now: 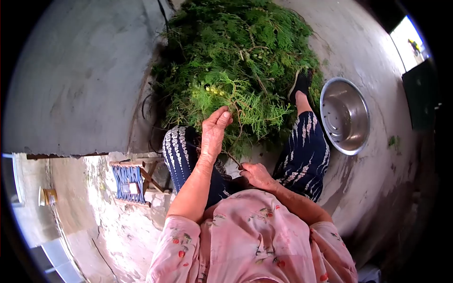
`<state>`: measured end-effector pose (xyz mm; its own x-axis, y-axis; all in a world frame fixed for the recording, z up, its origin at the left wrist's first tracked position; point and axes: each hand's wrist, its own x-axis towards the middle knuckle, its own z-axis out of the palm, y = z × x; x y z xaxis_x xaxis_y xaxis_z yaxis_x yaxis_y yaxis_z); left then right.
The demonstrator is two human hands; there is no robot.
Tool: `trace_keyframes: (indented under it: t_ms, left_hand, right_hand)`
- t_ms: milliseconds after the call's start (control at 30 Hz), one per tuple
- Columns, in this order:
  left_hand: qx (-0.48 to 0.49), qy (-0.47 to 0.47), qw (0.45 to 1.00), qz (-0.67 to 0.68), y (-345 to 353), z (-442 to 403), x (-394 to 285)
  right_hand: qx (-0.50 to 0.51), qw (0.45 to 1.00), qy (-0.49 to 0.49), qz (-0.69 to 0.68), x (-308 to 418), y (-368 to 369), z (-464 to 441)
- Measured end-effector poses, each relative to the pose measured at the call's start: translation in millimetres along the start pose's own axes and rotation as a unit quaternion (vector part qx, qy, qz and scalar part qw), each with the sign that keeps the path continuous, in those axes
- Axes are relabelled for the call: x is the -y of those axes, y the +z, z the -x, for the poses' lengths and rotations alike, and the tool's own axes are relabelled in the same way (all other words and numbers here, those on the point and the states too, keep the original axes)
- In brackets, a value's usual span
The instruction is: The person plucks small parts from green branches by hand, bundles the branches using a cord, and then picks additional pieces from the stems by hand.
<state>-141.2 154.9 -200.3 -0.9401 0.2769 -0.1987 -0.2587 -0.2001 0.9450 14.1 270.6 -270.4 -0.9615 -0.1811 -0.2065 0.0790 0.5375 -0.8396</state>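
A leafy evergreen branch [241, 113] with flat green sprays and a thin brown stem lies across my lap area, in front of a big heap of cut evergreen branches [226, 42]. My right hand [258, 175] is closed round the lower end of its stem, close to my body. Further up, my left hand [217, 129] has thumb and fingers pinched together at the branch's foliage. Small pale yellow-green cones [214, 89] show among the sprays just above my left hand. What exactly lies between the left fingertips is partly hidden.
A shiny metal basin [345, 116] stands on the floor to the right, with a few small bits inside. A folding stool [130, 184] with a blue woven seat is at left, a small flat object on it. A grey slab [80, 80] fills the upper left.
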Motion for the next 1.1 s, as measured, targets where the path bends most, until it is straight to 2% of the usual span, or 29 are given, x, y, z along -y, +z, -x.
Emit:
trace_keyframes:
  t_ms: [67,100,167,233,300,400,467,533,567,600,667,700,733,800,867,933,1000,1033,1100]
  left_hand:
    - [-0.038,0.069,0.997,0.012,2.9,-4.1,2.5]
    - [-0.044,0.073,0.996,0.015,1.3,-6.5,1.7]
    - [-0.101,0.023,0.99,0.096,-2.6,-9.8,0.2]
    - [-0.121,0.03,0.988,0.095,-9.0,-14.9,1.8]
    - [-0.158,0.037,0.981,0.104,-5.1,-13.7,-5.7]
    - [-0.159,0.03,0.979,0.123,-1.3,-11.0,-5.6]
    - [-0.147,0.041,0.98,0.126,-1.1,-5.5,-5.2]
    - [-0.118,0.076,0.982,0.125,-2.1,-1.9,-0.8]
    - [-0.123,0.089,0.986,0.071,3.4,2.5,-5.1]
    - [-0.119,0.086,0.987,0.071,5.7,4.8,-4.5]
    - [-0.11,0.05,0.993,0.0,9.1,11.3,-2.7]
    - [-0.068,0.014,0.996,0.046,9.9,17.5,-4.3]
    - [-0.066,0.139,0.987,0.036,20.1,25.7,-3.3]
    - [-0.066,0.068,0.995,0.04,24.6,27.0,-3.5]
    - [-0.034,0.018,0.999,0.029,21.6,33.2,-5.4]
    - [-0.023,0.017,0.999,-0.032,23.4,37.1,-5.9]
    - [-0.01,0.068,0.995,-0.069,27.7,35.7,0.9]
    - [-0.005,0.057,0.993,-0.106,28.4,37.0,1.2]
    - [0.009,0.061,0.99,-0.129,33.1,36.0,-1.0]
  right_hand:
    - [0.01,0.999,-0.014,0.037,1.1,2.3,-0.6]
    - [0.023,0.998,-0.019,0.058,2.7,2.3,-1.1]
    - [0.044,0.995,-0.03,0.089,0.4,7.2,-0.4]
    - [0.075,0.987,-0.055,0.135,-1.4,7.7,0.3]
    - [0.09,0.987,-0.053,0.12,12.8,-3.8,-0.4]
    - [0.094,0.984,-0.073,0.134,18.1,-8.6,-0.8]
    - [0.096,0.94,-0.242,0.22,21.9,-16.9,-4.4]
    - [0.081,0.954,-0.219,0.191,68.5,-36.8,-9.4]
    - [-0.018,0.972,-0.226,0.064,96.4,-46.9,-11.1]
    - [-0.119,0.964,-0.228,-0.062,116.2,-55.4,-16.4]
    - [-0.193,0.934,-0.29,-0.083,132.9,-68.1,-32.6]
    - [-0.271,0.903,-0.325,-0.074,133.2,-70.7,-44.8]
    - [-0.324,0.888,-0.325,-0.034,129.7,-77.8,-56.4]
    - [-0.393,0.909,-0.13,-0.051,126.1,-84.7,-64.5]
    - [-0.408,0.896,-0.062,-0.161,101.5,-82.2,-70.1]
    - [-0.413,0.893,-0.065,-0.169,84.6,-77.2,-68.2]
    - [-0.343,0.919,-0.011,-0.195,79.6,-75.9,-62.9]
    - [-0.333,0.903,0.001,-0.27,76.9,-76.8,-63.5]
    - [-0.336,0.9,0.002,-0.278,70.4,-80.0,-64.8]
